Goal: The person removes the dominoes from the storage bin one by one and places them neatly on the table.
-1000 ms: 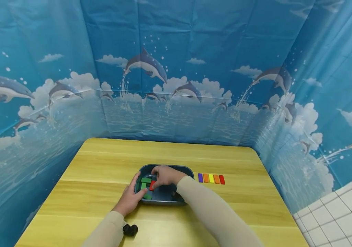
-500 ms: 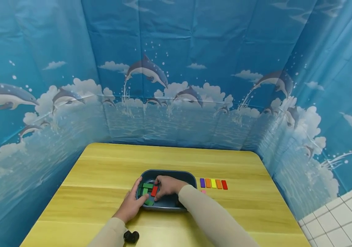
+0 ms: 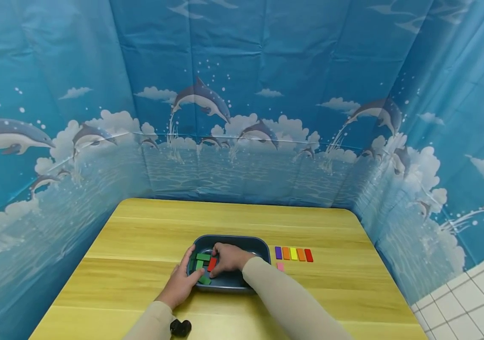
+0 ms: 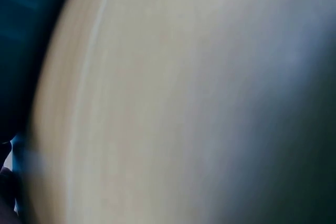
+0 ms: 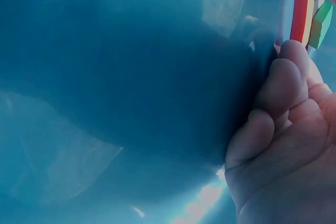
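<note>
A dark blue rectangular tray (image 3: 248, 243) sits on the table. Inside its left part lie several green blocks (image 3: 203, 257), one of them near the left thumb. My right hand (image 3: 230, 259) reaches into the tray and pinches a red block (image 3: 212, 264) upright beside the green ones. In the right wrist view the red block (image 5: 300, 11) stands between thumb and fingertips, with a green block (image 5: 321, 24) behind it. My left hand (image 3: 179, 283) rests at the tray's left corner, fingers extended along the rim and thumb reaching inside. The left wrist view is blurred.
Right of the tray, several coloured blocks (image 3: 293, 253) stand in a row, purple to red. A pink block (image 3: 280, 267) lies just below them. A black object (image 3: 180, 327) is at the left wrist. The wooden table (image 3: 140, 226) meets a dolphin-print curtain (image 3: 242, 160).
The head view has tilted slightly, so the tray appears lower, and the pink block has come into sight. The right hand keeps the red block beside the green ones, barely moving.
</note>
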### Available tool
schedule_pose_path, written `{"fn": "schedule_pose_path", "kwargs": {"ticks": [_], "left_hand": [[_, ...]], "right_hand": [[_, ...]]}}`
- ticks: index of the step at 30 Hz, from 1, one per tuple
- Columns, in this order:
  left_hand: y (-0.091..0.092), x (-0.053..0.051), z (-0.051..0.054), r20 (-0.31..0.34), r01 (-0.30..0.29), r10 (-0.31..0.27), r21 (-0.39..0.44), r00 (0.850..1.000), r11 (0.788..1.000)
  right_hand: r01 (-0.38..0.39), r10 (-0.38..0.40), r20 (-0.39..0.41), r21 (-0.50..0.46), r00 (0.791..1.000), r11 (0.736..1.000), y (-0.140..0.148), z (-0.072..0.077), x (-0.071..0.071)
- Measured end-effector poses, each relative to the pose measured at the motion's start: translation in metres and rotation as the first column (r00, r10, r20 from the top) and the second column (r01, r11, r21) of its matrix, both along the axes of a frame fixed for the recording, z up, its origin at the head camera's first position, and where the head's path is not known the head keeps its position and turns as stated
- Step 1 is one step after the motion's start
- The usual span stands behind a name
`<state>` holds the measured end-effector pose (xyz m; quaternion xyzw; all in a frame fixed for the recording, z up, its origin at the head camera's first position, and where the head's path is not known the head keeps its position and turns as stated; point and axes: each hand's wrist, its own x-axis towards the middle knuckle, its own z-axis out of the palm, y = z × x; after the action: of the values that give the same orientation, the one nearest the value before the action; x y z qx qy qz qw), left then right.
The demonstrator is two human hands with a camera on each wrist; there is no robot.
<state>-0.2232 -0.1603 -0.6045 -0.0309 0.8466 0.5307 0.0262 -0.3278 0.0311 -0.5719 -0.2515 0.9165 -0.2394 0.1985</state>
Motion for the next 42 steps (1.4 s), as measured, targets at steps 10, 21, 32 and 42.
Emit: {"fn": "schedule_pose_path", "kwargs": {"ticks": [10, 21, 32, 42], "left_hand": [[-0.0015, -0.0015, 0.0001, 0.002, -0.007, 0.007, -0.011, 1.000, 1.000], [-0.0005, -0.0017, -0.0012, 0.009, -0.006, 0.006, -0.012, 1.000, 1.000], [0.0007, -0.0009, -0.0011, 0.010, -0.006, 0.006, -0.009, 1.000, 1.000], [0.0006, 0.0003, 0.0002, 0.011, -0.009, 0.009, -0.013, 1.000, 1.000]], "right_hand": [[0.017, -0.017, -0.018, 0.017, 1.000, 1.000, -0.0030, -0.0034, -0.0030], [0.005, -0.005, 0.000, -0.003, 1.000, 1.000, 0.0010, -0.0010, -0.0041], [-0.004, 0.004, 0.020, -0.019, 1.000, 1.000, 0.0031, 0.0009, -0.0047], [-0.007, 0.008, 0.042, -0.024, 0.999, 1.000, 0.0040, 0.0024, -0.0023]]}}
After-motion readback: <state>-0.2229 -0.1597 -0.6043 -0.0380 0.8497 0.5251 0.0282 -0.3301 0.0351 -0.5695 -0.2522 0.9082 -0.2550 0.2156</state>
